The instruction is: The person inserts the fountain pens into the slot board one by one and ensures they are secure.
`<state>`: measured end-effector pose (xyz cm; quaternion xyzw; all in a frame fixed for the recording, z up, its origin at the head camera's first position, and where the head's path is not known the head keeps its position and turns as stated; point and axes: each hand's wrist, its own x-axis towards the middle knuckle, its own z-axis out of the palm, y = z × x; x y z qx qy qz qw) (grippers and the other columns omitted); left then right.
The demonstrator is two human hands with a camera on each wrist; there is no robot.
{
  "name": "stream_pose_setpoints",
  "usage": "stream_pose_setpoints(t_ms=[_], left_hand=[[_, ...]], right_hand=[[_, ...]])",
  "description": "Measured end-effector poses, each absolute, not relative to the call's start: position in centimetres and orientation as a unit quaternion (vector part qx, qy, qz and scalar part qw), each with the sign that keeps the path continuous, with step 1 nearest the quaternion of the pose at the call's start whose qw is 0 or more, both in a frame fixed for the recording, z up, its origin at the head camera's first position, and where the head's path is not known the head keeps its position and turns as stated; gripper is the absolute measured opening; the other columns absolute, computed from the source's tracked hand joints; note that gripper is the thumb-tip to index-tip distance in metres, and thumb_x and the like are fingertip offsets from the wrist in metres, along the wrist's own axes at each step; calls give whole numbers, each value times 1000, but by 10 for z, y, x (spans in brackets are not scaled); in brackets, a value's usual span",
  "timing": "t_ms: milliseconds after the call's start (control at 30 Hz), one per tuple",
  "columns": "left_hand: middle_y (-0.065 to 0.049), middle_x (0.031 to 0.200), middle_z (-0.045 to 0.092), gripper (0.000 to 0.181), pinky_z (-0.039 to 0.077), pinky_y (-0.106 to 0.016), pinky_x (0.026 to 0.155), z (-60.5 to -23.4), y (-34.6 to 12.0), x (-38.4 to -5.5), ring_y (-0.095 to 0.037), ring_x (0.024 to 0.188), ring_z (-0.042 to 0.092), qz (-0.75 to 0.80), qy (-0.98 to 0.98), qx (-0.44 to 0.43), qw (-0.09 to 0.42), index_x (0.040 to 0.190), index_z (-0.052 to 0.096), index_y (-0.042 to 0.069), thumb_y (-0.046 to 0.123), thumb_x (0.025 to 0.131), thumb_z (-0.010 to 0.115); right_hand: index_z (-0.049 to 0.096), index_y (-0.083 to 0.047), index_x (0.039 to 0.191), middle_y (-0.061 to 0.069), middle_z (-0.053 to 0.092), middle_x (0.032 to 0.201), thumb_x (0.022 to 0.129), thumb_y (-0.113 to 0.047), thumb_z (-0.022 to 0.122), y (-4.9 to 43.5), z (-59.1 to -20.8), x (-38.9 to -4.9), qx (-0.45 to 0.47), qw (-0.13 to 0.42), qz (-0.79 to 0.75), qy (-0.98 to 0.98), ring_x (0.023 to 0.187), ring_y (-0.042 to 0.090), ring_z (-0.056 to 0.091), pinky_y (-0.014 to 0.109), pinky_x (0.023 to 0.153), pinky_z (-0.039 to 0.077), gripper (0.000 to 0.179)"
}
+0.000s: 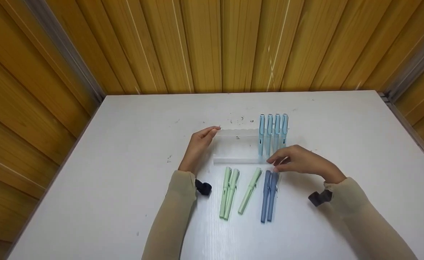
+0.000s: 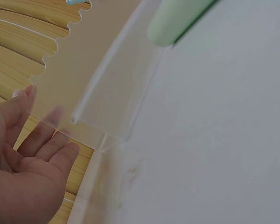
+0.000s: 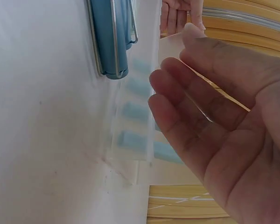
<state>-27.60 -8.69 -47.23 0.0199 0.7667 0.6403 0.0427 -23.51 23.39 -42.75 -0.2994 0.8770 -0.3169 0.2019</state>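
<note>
One light-blue pen (image 1: 285, 128), partly hidden

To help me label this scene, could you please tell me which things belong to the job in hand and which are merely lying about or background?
Apparently part of the job:
clear rack
four light blue pens resting in it
three green pens
two darker blue pens

Apparently incidental:
dark flecks
white table
wood-look wall
two black wrist-worn devices

This is probably a workspace booth, its white table (image 1: 89, 162) hemmed on 3 sides by wood-grained panels (image 1: 201, 47).
</note>
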Motion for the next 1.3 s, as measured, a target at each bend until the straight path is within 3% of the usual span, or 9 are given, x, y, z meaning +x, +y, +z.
stream_pose_setpoints(t_ms=[600,900,1300], left_hand=[[3,135,58,36,37,-40,111,-473,-88,-276,-16,132,47,649,759,32,45,121,67,22,45,95,56],[3,135,58,37,37,-40,112,-473,-87,-276,-17,133,47,646,761,28,43,121,67,21,45,95,56],[0,134,59,41,33,-40,114,-473,-88,-275,-16,133,47,665,744,47,37,123,66,13,42,95,58]], right_hand=[[69,-11,118,4,71,109,84,-8,73,243,-440,-231,-283,239,-299,880,95,17,65,31,86,55,35],[69,-12,118,5,69,112,82,0,71,244,-444,-229,-287,231,-290,883,98,19,64,37,90,54,37],[72,-13,112,-2,66,105,80,-2,74,240,-442,-225,-295,224,-270,889,93,14,58,25,84,51,34]])
